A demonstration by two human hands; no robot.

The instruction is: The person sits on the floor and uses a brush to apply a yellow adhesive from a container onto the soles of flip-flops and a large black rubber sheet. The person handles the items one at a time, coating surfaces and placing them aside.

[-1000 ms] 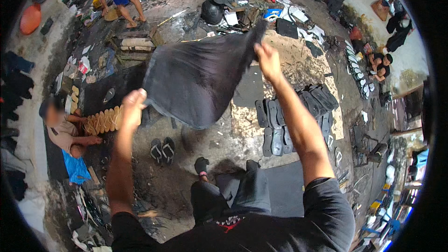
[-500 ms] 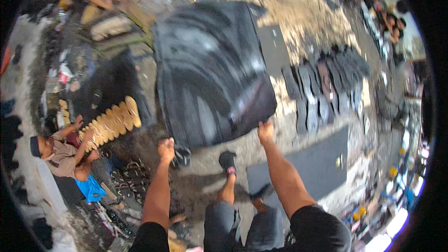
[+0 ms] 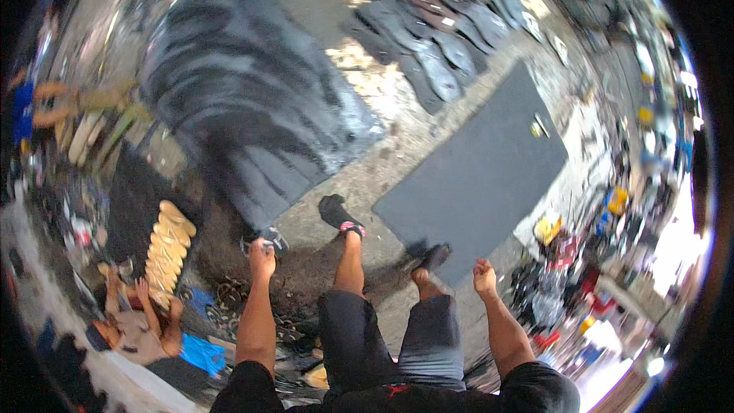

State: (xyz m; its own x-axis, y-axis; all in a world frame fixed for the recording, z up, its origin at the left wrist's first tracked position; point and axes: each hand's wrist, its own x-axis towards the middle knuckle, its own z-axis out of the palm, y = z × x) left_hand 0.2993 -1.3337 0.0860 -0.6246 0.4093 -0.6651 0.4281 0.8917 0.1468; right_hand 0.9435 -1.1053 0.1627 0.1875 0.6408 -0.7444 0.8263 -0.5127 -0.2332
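Note:
A large black sheet (image 3: 252, 99) with glossy, curved streaks spreads at the upper left. My left hand (image 3: 262, 261) is closed at its near corner and appears to grip it; the fingertips are small and partly hidden. Right behind that hand lies a dark sandal (image 3: 277, 240). My right hand (image 3: 484, 278) is held away from the sheet, its fingers curled, with nothing visible in them. It hovers by the near right edge of a flat dark grey mat (image 3: 474, 176). My feet, in dark footwear, stand between the sheet and the mat.
Rows of dark sole-shaped pieces (image 3: 436, 69) lie at the upper right. On the left a person (image 3: 141, 333) sits by a row of tan soles (image 3: 170, 248). Footwear straps and scraps litter the ground near my left arm. A yellow item (image 3: 547, 229) and assorted clutter line the right side.
My right hand has let go of the black sheet's corner and moved right and nearer to me. The sheet has come down lower, and the view has turned, shifting everything leftward.

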